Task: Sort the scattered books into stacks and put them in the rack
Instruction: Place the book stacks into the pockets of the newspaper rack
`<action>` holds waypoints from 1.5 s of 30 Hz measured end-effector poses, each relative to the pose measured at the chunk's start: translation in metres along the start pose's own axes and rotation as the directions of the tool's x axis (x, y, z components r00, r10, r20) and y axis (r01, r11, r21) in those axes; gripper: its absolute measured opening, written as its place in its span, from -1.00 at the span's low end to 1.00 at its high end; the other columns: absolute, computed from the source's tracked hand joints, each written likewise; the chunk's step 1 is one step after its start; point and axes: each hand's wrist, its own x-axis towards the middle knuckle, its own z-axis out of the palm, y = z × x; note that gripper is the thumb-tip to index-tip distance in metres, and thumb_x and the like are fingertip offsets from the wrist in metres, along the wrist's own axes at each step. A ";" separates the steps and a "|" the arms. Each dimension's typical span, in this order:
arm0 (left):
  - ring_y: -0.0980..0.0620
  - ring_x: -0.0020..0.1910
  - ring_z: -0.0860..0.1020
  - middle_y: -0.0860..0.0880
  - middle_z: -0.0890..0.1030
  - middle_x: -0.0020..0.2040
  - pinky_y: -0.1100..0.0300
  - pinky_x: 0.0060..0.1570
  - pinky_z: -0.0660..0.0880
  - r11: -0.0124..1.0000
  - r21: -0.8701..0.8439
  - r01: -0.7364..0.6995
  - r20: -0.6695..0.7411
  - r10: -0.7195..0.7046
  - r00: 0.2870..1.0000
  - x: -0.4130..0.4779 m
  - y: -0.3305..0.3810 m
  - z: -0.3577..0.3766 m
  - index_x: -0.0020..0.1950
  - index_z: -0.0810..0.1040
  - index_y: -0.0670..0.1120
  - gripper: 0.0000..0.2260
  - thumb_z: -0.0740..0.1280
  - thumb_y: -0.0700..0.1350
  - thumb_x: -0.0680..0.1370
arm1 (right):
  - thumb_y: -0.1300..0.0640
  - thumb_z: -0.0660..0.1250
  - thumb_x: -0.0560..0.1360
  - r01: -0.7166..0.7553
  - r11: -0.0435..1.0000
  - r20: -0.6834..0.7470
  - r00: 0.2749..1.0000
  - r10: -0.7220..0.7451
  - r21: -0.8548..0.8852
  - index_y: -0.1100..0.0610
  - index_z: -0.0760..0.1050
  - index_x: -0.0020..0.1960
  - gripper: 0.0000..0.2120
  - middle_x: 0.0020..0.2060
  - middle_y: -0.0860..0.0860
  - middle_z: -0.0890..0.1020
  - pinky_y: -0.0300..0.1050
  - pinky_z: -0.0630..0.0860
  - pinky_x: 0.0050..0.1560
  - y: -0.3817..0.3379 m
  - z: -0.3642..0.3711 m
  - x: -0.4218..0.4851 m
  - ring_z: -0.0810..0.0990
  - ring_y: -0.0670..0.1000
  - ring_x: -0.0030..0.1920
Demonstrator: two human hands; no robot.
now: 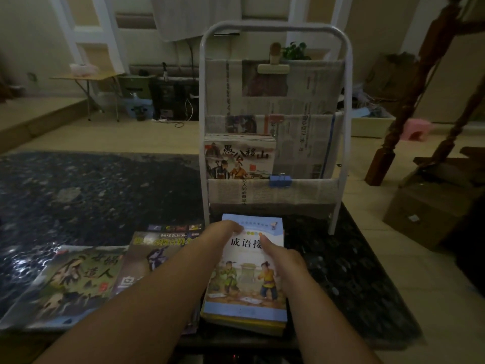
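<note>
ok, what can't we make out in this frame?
Head view:
Book count in the stack: hidden under the top book.
Title on the top book: partly covered by the right hand.
Whether the left hand or right hand fingers curl round the stack: hidden by the hands themselves.
Right side of the middle book: behind the left forearm.
Contents of the rack bottom pocket: behind newspaper lining.

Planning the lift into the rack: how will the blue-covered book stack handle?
The book stack looks like several thin softcovers: probably hefty, maybe saggy. Glossy-looking covers could slide apart if tilted, so clamping it with left hand and right hand seems wise.
</note>
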 end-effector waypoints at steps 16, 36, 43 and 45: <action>-0.37 0.12 0.57 -0.34 0.56 0.21 -0.38 0.11 0.48 0.691 -0.601 -0.401 0.058 0.538 0.841 -0.044 -0.005 -0.020 0.34 0.44 -0.18 -0.34 0.47 -0.31 0.23 | 0.20 0.56 0.34 0.528 0.825 0.108 0.825 -0.555 0.202 -0.05 0.43 0.19 -0.48 0.05 0.01 0.62 -0.03 0.65 -0.13 -0.039 -0.023 -0.047 0.66 0.03 -0.02; -0.05 0.05 0.63 -0.03 0.59 0.13 -0.04 0.02 0.62 0.745 -0.263 -0.613 0.034 0.642 0.766 -0.055 0.022 -0.010 0.16 0.46 0.13 -0.67 0.45 -0.16 0.50 | 0.29 0.42 0.48 0.655 0.754 0.032 0.756 -0.654 -0.050 -0.09 0.46 0.17 -0.61 -0.02 -0.12 0.58 -0.17 0.55 -0.15 -0.057 -0.056 -0.036 0.58 -0.05 -0.03; -0.03 0.04 0.62 -0.03 0.60 0.12 -0.02 0.02 0.61 0.668 -0.226 -0.709 0.059 0.736 0.674 -0.074 0.089 -0.003 0.10 0.46 0.16 -0.69 0.45 -0.16 0.50 | 0.26 0.41 0.50 0.745 0.667 -0.118 0.660 -0.742 -0.022 0.05 0.47 0.25 -0.64 0.06 0.00 0.60 -0.01 0.58 -0.04 -0.104 -0.067 -0.050 0.59 0.08 0.06; -0.01 0.05 0.61 0.00 0.60 0.11 -0.01 0.05 0.60 0.644 -0.209 -0.736 0.053 0.759 0.649 -0.080 0.109 -0.002 0.11 0.45 0.16 -0.69 0.45 -0.14 0.50 | 0.26 0.40 0.50 0.773 0.634 -0.135 0.626 -0.768 -0.024 0.03 0.48 0.30 -0.60 0.09 -0.01 0.62 0.09 0.60 0.03 -0.127 -0.072 -0.054 0.60 0.08 0.08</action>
